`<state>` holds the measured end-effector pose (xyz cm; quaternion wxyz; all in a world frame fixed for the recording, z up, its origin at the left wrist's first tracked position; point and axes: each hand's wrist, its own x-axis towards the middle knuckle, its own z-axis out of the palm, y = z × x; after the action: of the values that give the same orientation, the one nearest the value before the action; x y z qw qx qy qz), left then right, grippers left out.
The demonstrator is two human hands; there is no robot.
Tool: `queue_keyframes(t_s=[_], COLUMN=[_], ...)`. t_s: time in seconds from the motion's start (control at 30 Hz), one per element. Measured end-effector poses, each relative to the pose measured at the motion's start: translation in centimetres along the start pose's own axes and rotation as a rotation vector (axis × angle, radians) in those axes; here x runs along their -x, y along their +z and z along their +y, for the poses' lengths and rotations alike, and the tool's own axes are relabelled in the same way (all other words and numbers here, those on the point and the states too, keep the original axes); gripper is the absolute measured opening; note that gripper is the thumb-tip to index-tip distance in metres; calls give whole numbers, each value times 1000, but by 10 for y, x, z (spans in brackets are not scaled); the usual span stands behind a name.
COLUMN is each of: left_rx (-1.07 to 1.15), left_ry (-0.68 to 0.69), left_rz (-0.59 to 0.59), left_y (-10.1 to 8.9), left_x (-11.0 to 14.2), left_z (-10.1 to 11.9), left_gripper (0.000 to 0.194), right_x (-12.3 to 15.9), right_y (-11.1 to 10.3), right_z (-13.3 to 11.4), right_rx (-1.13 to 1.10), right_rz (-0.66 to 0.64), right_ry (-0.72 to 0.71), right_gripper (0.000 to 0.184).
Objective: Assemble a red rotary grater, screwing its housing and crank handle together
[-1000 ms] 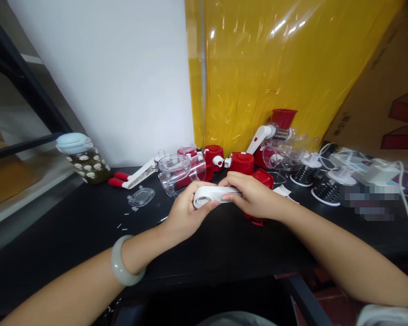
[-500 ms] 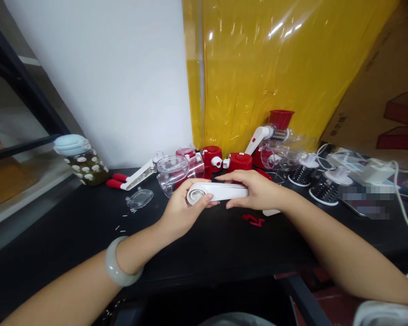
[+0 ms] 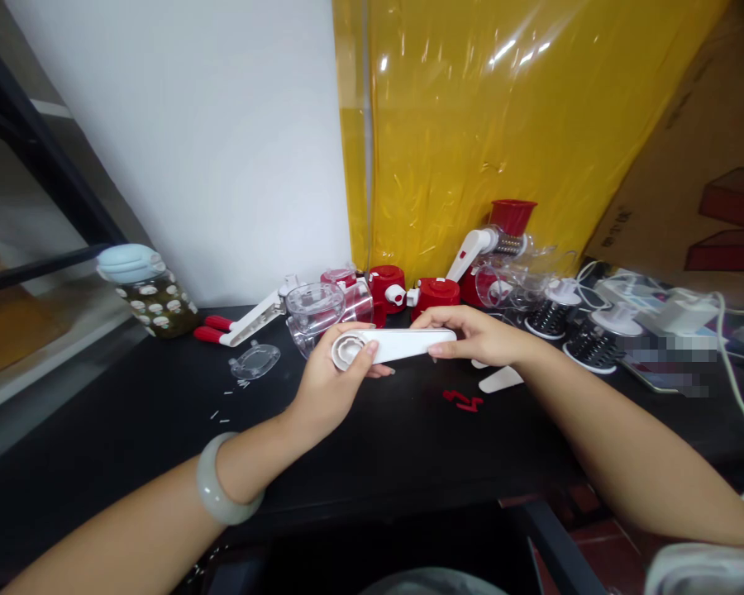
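Both hands hold a white crank handle (image 3: 403,345) above the black table, its ring-shaped end to the left. My left hand (image 3: 335,376) grips that round end, thumb on top. At the narrow end, my right hand (image 3: 468,335) pinches the handle between thumb and fingers. Small red plastic pieces (image 3: 464,402) lie on the table below the right hand. A flat white strip (image 3: 500,379) lies partly behind the right wrist. To the left are a clear plastic lid (image 3: 255,361) and another white handle with red grips (image 3: 251,324).
Along the back stand a clear plastic housing (image 3: 316,310), red grater bases (image 3: 435,297) and an assembled drum grater (image 3: 512,219). Black grating drums (image 3: 595,340) and a phone (image 3: 657,376) are at right. A bottle with a blue lid (image 3: 152,293) stands at left.
The handle has turned so its broad flat face and hollow ring show more. My right hand has shifted outward and closed on the narrow end, uncovering more of the white strip.
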<state>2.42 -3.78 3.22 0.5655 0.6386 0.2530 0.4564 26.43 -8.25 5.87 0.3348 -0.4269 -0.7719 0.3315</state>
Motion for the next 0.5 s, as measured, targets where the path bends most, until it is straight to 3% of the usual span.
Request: queue_keyframes(t_s=[0.3,0.5], left_rx=[57,105], left_ry=[114,74], left_rz=[20,23], left_y=[-5,-3], left_x=[0,0], left_z=[-2,-9], left_gripper=[49,46], right_x=[-5,-5], right_y=[10,20], right_z=[-3,-5], right_rx=[-256,-219], right_rz=[8,-36], right_ry=[24,26], right_gripper=[27,26])
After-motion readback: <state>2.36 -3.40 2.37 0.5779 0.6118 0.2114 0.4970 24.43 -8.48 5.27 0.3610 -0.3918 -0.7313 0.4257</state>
